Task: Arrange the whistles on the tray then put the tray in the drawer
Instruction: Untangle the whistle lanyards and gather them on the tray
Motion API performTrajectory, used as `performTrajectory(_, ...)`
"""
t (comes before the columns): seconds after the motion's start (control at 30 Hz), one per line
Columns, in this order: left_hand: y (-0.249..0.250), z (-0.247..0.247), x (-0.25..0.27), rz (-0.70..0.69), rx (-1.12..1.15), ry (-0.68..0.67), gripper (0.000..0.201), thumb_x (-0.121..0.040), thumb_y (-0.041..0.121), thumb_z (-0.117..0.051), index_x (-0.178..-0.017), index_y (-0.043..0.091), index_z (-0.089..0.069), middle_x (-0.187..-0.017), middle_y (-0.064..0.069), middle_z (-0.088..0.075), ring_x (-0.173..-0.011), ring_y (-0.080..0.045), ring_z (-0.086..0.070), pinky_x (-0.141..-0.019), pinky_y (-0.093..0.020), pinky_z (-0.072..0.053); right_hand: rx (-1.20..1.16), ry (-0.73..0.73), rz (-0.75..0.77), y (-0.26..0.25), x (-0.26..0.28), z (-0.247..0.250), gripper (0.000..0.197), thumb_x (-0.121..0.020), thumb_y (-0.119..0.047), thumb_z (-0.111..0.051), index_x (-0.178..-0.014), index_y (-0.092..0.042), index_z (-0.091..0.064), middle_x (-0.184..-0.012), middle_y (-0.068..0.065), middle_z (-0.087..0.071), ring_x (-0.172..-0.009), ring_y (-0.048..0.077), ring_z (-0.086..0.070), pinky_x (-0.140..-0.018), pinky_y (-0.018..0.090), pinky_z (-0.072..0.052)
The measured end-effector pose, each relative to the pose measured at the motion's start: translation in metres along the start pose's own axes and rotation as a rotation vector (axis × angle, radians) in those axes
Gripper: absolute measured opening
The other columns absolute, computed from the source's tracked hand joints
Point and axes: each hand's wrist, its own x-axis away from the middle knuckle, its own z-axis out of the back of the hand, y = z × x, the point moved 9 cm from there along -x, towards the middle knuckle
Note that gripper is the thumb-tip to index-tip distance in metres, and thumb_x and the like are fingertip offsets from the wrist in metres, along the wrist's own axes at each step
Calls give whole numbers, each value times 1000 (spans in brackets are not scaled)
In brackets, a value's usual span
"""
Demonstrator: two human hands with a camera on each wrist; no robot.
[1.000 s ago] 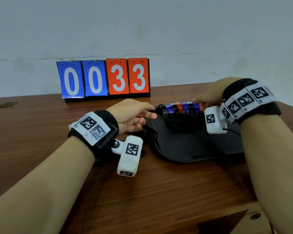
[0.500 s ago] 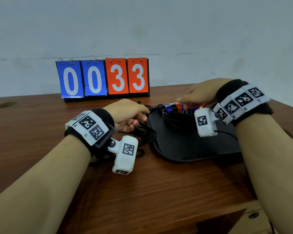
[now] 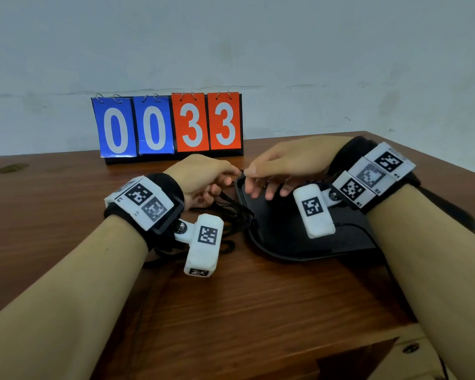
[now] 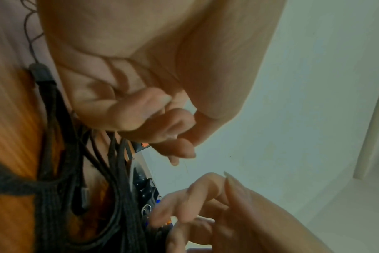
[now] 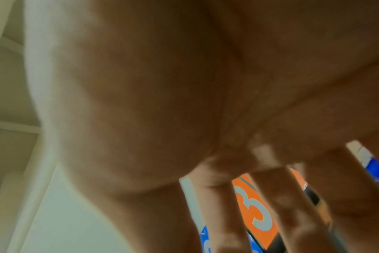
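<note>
A black tray (image 3: pixel 285 242) lies on the wooden table, right of centre. In the head view my right hand hides the row of whistles along its far edge. The left wrist view shows dark whistles (image 4: pixel 146 190) with blue and orange bits beside them. My right hand (image 3: pixel 261 185) hovers over the tray's far-left corner, fingers spread and holding nothing (image 5: pixel 270 196). My left hand (image 3: pixel 225 179) sits just left of that corner, fingers curled (image 4: pixel 173 137) on the black lanyard cords (image 3: pixel 231 212), which fan out from under it across the tray's rim.
A flip scoreboard (image 3: pixel 166 127) reading 0033 stands at the back against the wall. The table's right edge runs close behind my right wrist. A thin black cable (image 3: pixel 354 226) crosses the tray. A lighter wooden part with a screw (image 3: pixel 409 348) shows at the bottom right.
My right hand has slid left along the whistle row from its right end to the tray's far-left corner and now covers the whistles. My left fingers have curled in.
</note>
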Motion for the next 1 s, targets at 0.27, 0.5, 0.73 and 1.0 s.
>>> performTrajectory(0.27, -13, -9, -2, 52, -43, -24, 14, -93, 28, -66, -99, 15, -68, -59, 7, -52, -43, -5, -37, -39, -16, -28, 126, -130, -30, -4, -2, -26, 34, -102, -42, -47, -112, -26, -75, -105, 0, -73, -89, 11, -66, -70, 19, -49)
performTrajectory(0.5, -7, -9, -3, -4, -14, -10, 18, -94, 28, -63, -82, 15, -63, -61, 5, -50, -44, -6, -37, -42, -18, -28, 69, -47, -9, -5, -10, -20, 37, -102, -40, -49, -103, -15, -77, -88, -1, -75, -69, 6, -62, -54, 16, -42)
performTrajectory(0.73, 5, -2, 0, -123, 40, 71, 20, -93, 33, -61, -84, 17, -66, -61, 6, -51, -42, -7, -35, -39, -18, -25, 103, 298, 101, -16, -3, 17, 31, -104, -35, -48, -100, -22, -76, -63, -17, -68, -51, -1, -55, -53, 16, -41)
performTrajectory(1.0, 14, -10, 6, -173, 15, 17, 40, -94, 52, -62, -113, 18, -71, -89, 2, -78, -50, -7, -45, -41, -18, -29, 6, 536, 196, -18, 1, 42, 22, -99, -18, -56, -105, -30, -73, -94, 16, -74, -73, 17, -63, -67, 25, -50)
